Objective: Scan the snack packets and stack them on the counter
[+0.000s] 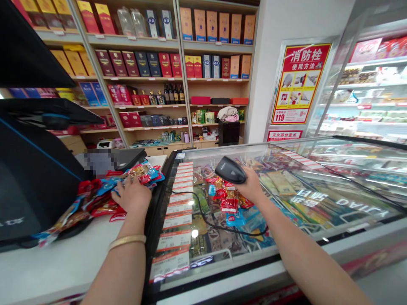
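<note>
My right hand (pixel 252 186) is closed round a black barcode scanner (pixel 229 170), held over small red and blue snack packets (pixel 229 202) on the glass lid of a chest freezer (pixel 318 199). The scanner's black cable (pixel 203 214) loops across the glass. My left hand (pixel 132 195), with a gold bangle on the wrist, rests with fingers bent on a heap of red and blue snack packets (pixel 95 199) on the white counter (pixel 57 262). I cannot tell whether it grips one.
A black monitor (pixel 28 178) stands at the left on the counter. Price labels (pixel 178 212) line the freezer's left edge. Wooden shelves (pixel 159 76) of boxed goods and bottles fill the back wall. A red fire-safety poster (pixel 299 82) and an upright cooler (pixel 372 84) are at right.
</note>
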A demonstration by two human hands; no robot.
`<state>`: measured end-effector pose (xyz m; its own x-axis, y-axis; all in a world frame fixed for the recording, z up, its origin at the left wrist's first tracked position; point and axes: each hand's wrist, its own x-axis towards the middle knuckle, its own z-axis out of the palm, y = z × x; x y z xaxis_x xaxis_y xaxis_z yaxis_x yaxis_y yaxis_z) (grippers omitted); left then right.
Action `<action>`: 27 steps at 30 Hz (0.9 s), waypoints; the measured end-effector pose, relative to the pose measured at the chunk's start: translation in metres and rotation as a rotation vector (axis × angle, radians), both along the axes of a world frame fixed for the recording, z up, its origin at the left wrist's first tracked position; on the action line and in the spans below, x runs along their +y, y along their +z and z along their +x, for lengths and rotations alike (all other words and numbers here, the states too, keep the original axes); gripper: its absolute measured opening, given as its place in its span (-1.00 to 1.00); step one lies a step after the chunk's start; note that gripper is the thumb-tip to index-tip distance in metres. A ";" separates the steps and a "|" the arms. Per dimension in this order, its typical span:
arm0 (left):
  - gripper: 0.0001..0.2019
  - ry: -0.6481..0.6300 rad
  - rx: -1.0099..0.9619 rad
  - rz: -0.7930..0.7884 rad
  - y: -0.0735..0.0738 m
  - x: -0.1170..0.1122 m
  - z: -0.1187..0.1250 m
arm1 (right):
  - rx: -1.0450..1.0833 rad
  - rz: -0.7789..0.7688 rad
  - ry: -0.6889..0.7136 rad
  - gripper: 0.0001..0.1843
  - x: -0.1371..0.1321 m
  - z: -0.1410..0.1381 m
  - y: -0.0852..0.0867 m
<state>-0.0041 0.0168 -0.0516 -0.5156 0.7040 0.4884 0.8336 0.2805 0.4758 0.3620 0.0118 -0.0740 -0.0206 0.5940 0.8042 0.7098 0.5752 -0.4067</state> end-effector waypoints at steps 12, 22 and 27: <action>-0.84 -0.018 -0.643 0.758 0.013 0.007 -0.011 | -0.006 0.032 0.003 -0.78 -0.001 -0.002 0.000; -0.90 -0.459 -1.388 0.716 0.015 0.008 0.048 | -0.159 -0.066 0.015 -0.79 -0.012 -0.008 0.012; -0.83 -0.559 -1.297 0.601 0.007 -0.002 0.077 | -0.321 -0.080 -0.004 -0.66 -0.017 -0.012 0.015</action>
<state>0.0725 0.0147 -0.0441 -0.5429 0.8157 0.1999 -0.3012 -0.4113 0.8603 0.3500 -0.0049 -0.0594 -0.2636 0.6553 0.7079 0.8110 0.5479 -0.2051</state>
